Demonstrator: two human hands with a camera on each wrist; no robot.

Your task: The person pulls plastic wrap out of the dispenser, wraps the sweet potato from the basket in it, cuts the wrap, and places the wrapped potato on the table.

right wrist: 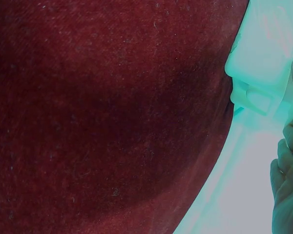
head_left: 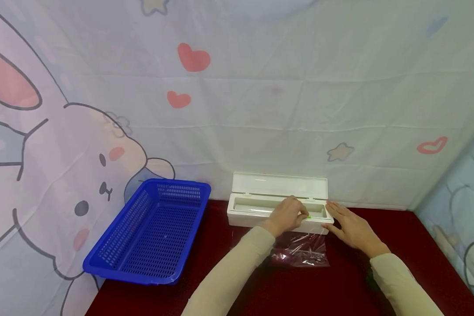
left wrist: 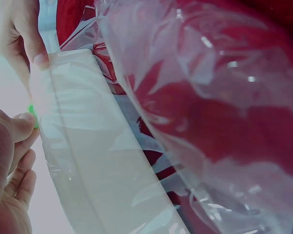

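From the head we are looking forward and down across the table (head_left: 339, 289); from the left wrist, closely along the white box (head_left: 242, 219); from the right, closely past table to its end, all three sharing it.

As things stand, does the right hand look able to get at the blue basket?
Probably not: the right hand touches the white box, and the left arm crosses between that hand and the blue basket.

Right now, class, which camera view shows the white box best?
The head view: the white box shows end to end, its lid raised, though the left hand covers part. Left wrist shows one long side under clear film; right wrist, only one end.
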